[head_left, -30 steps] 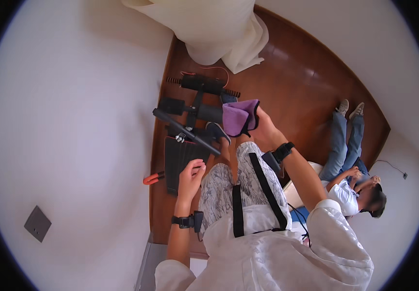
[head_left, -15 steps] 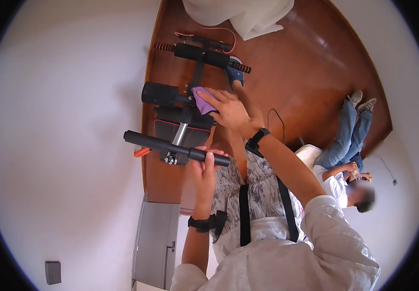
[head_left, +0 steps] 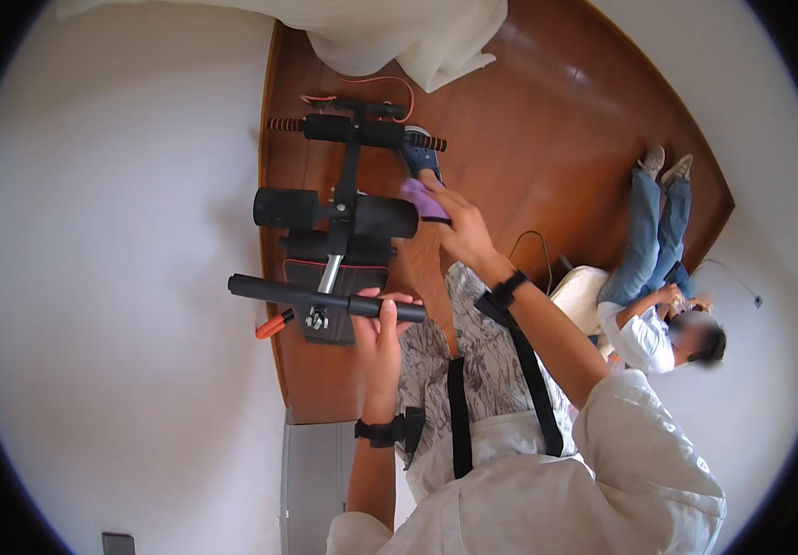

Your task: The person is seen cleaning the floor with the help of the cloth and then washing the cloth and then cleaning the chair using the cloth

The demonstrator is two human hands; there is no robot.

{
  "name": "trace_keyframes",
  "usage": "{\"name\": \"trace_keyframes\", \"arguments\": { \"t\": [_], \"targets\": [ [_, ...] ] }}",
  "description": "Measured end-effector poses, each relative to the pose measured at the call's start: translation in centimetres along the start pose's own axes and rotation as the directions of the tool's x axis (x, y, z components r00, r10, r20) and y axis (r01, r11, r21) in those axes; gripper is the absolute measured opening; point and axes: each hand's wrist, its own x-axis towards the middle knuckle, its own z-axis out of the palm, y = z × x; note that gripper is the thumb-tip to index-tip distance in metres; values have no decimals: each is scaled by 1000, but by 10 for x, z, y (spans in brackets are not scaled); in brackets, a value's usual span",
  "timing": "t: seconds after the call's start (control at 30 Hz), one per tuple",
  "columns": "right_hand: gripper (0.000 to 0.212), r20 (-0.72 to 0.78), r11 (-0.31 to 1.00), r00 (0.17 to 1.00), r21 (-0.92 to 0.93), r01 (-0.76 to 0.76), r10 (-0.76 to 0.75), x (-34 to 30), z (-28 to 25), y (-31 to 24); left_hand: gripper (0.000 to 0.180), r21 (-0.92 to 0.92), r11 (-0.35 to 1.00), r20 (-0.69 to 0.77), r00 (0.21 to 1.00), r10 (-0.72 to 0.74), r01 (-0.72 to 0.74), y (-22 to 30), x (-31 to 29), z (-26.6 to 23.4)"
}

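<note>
In front of me at the left stands a black exercise bench (head_left: 346, 176) with foam rollers and a metal post. My left hand (head_left: 381, 333) is wrapped round the right end of its near black handlebar (head_left: 293, 294). A purple cloth (head_left: 425, 200) is in my right hand (head_left: 462, 227), which hovers just right of the thick foam roller (head_left: 385, 216); whether the cloth touches the roller I cannot tell. Beyond it lies a thinner foam roller bar (head_left: 330, 128) with striped grip ends. The padded seat (head_left: 336, 277), edged in red, shows beneath the handlebar.
A white wall (head_left: 122, 231) runs close along the bench's left side. Pale fabric (head_left: 399, 42) lies on the brown floor (head_left: 547, 139) at the far end. To the right, another person (head_left: 649, 324) sits with legs stretched out. A grey cabinet (head_left: 318, 472) stands at the lower left.
My right hand has drawn the purple cloth off the bench's central joint, rightward past the thick roller's end. My left hand keeps its hold on the handlebar. The whole view has shifted slightly.
</note>
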Motion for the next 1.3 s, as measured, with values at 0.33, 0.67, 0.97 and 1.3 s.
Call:
{"name": "trace_keyframes", "arguments": {
  "t": [0.33,0.67,0.97,1.3],
  "targets": [
    [51,77,940,957,-180,290,-281,20,71,-16,30,98,983,274,954,122,-154,-5,5,-28],
    [45,-146,986,981,-121,114,-132,-72,38,13,27,71,986,365,924,116,-152,-6,32,-49],
    [22,96,253,796,920,-301,598,-49,144,70,50,290,889,343,905,250,-355,-17,39,-96],
    [34,-85,418,856,894,-160,510,75,281,118,57,377,872,332,925,187,-312,-27,36,-98]
  ]
}}
